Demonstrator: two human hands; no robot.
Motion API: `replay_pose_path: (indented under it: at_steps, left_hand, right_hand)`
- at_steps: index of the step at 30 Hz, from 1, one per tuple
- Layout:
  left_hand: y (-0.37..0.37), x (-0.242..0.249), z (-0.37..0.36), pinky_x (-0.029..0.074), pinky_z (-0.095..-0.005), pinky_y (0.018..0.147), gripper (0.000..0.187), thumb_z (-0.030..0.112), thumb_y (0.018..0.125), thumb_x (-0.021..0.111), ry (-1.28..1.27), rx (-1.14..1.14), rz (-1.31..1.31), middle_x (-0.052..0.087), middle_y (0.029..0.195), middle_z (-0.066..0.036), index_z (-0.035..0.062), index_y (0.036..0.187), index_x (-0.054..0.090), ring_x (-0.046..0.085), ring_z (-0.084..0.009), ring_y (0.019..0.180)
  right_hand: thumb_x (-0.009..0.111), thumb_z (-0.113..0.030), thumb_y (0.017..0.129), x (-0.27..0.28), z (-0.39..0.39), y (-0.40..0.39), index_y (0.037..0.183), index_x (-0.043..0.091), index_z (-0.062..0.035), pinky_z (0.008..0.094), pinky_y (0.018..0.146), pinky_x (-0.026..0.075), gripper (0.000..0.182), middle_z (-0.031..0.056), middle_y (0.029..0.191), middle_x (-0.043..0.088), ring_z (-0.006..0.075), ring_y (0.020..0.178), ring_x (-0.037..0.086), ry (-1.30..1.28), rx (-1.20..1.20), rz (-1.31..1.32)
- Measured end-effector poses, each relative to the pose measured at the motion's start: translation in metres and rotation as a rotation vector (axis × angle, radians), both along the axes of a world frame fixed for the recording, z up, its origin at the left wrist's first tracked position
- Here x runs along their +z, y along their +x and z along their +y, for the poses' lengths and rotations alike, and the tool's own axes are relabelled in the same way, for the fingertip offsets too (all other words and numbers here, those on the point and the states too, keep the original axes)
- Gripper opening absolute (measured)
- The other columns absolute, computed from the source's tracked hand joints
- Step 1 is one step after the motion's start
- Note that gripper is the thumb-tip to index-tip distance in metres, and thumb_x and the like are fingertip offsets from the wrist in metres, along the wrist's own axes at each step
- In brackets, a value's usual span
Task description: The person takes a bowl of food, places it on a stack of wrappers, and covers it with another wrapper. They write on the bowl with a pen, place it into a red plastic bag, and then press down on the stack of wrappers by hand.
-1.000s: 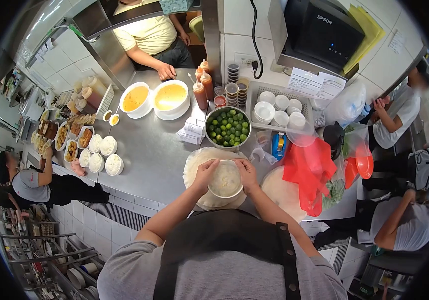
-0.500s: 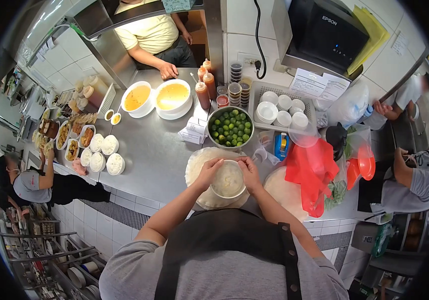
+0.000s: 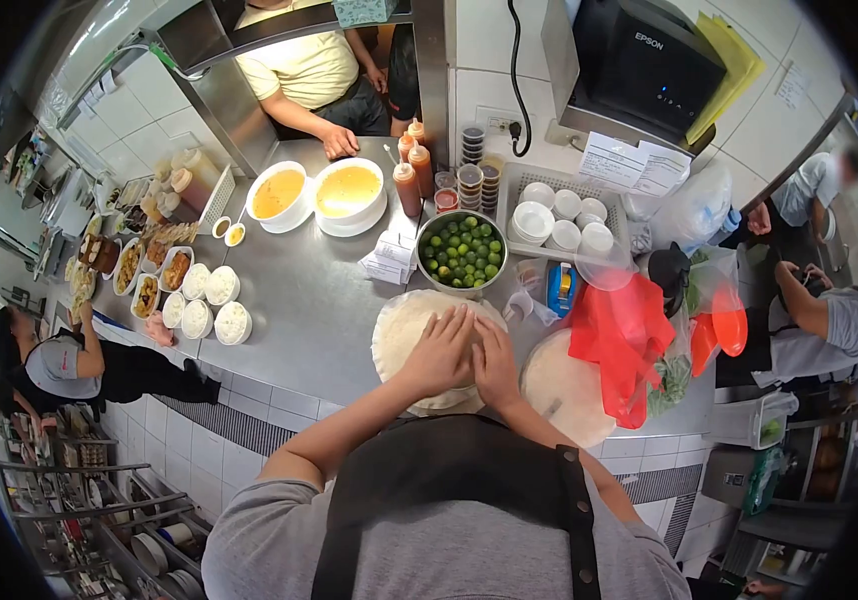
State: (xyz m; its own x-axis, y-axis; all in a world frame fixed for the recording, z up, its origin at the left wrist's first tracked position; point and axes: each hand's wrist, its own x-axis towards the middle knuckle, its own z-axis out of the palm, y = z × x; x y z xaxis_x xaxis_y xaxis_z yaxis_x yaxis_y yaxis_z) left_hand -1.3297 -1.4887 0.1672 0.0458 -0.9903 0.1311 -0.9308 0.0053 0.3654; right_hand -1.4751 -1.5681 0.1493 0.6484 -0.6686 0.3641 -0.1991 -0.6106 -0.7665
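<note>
My left hand (image 3: 437, 352) lies with its fingers stretched out over a stack of pale, thin round sheets (image 3: 401, 325) at the front of the counter. Beside it, my right hand (image 3: 494, 368) is also flat, fingers extended, its tips close to the left hand's. Both palms face down, and what lies directly beneath them is hidden. A second pale round sheet stack (image 3: 554, 385) sits to the right, partly under a red plastic bag (image 3: 624, 340). Just beyond my hands stands a steel bowl of green limes (image 3: 461, 252).
Two white bowls of orange soup (image 3: 347, 192) and sauce bottles (image 3: 406, 190) stand at the back. Rice cups (image 3: 233, 323) and food trays are at left. A basket of white cups (image 3: 534, 220) and a tape dispenser (image 3: 562, 290) are at right. Co-workers stand on both sides.
Both hands were curved round the rim of a round, shallow bowl-like thing over the sheets. Now they lie flat with fingers extended, and that round thing no longer shows.
</note>
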Motion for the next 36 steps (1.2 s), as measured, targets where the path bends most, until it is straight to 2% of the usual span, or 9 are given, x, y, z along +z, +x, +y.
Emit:
replay_pose_path:
  at_steps: [1,3,6,13,26,28,31,36]
  left_hand:
    - [-0.003,0.001,0.005,0.012,-0.0565,0.118,0.082,0.041,0.088,0.056,0.084,-0.027,-0.131,0.019,0.158,-0.025,-0.0015,0.151,0.024,0.018,-0.0423,0.147]
    - [-0.003,0.005,0.008,0.012,-0.0566,0.118,0.084,0.045,0.088,0.055,0.046,-0.048,-0.117,0.018,0.158,-0.026,-0.0012,0.151,0.025,0.017,-0.0435,0.147]
    - [-0.001,0.012,0.011,0.014,-0.0567,0.118,0.087,0.053,0.088,0.052,-0.01,-0.084,-0.107,0.02,0.157,-0.028,-0.0013,0.151,0.027,0.019,-0.0451,0.146]
    - [-0.002,0.014,0.011,0.013,-0.0565,0.117,0.101,0.069,0.082,0.055,-0.01,-0.1,-0.096,0.02,0.157,-0.027,0.0033,0.153,0.027,0.019,-0.0449,0.145]
    - [-0.007,0.015,0.009,0.016,-0.0561,0.117,0.101,0.063,0.076,0.064,-0.024,-0.073,-0.072,0.027,0.153,-0.026,0.0031,0.15,0.031,0.023,-0.0447,0.143]
    - [-0.01,0.015,0.007,0.016,-0.0568,0.117,0.101,0.057,0.073,0.067,0.015,-0.04,-0.089,0.025,0.155,-0.025,0.0025,0.15,0.031,0.023,-0.0439,0.144]
    - [-0.013,0.014,0.005,0.015,-0.0571,0.117,0.102,0.057,0.07,0.069,0.043,-0.017,-0.104,0.027,0.153,-0.026,0.004,0.15,0.032,0.022,-0.0435,0.144]
    - [-0.013,0.013,0.007,0.016,-0.0565,0.117,0.101,0.054,0.068,0.072,-0.008,-0.048,-0.036,0.027,0.154,-0.024,0.0095,0.15,0.034,0.023,-0.0421,0.144]
  right_hand:
    - [0.052,-0.007,0.09,-0.007,0.004,-0.005,0.131,0.053,0.0006,0.0451,0.108,0.035,0.042,0.0214,0.138,0.047,0.0381,0.127,0.046,0.001,0.0,0.001]
    - [0.047,-0.01,0.091,-0.022,0.007,-0.012,0.142,0.044,0.0004,0.0459,0.113,0.03,0.052,0.0223,0.145,0.041,0.04,0.134,0.039,-0.009,0.037,-0.005]
    - [0.044,-0.014,0.091,-0.025,0.003,-0.018,0.145,0.04,-0.0008,0.0457,0.115,0.027,0.055,0.0222,0.15,0.034,0.0405,0.138,0.034,-0.07,0.068,0.064]
    - [0.04,-0.021,0.095,-0.031,0.004,-0.018,0.145,0.04,0.0001,0.0448,0.116,0.026,0.054,0.022,0.15,0.035,0.0389,0.139,0.034,0.052,0.101,-0.04]
    - [0.034,-0.028,0.099,-0.04,0.0,-0.019,0.144,0.04,0.0007,0.0436,0.116,0.026,0.055,0.0243,0.15,0.036,0.0396,0.139,0.036,0.066,0.121,-0.124]
    - [0.034,-0.028,0.099,-0.04,0.0,-0.019,0.145,0.039,0.0008,0.0436,0.116,0.026,0.055,0.0245,0.15,0.035,0.0399,0.139,0.035,0.08,0.115,-0.127]
    - [0.035,-0.028,0.099,-0.04,-0.002,-0.021,0.147,0.036,0.0004,0.0434,0.117,0.024,0.056,0.0236,0.151,0.035,0.0394,0.14,0.034,0.077,0.118,-0.127]
    - [0.04,-0.019,0.097,-0.037,0.006,-0.025,0.151,0.03,-0.001,0.0427,0.119,0.02,0.057,0.02,0.155,0.03,0.0368,0.144,0.028,0.16,0.107,-0.124]
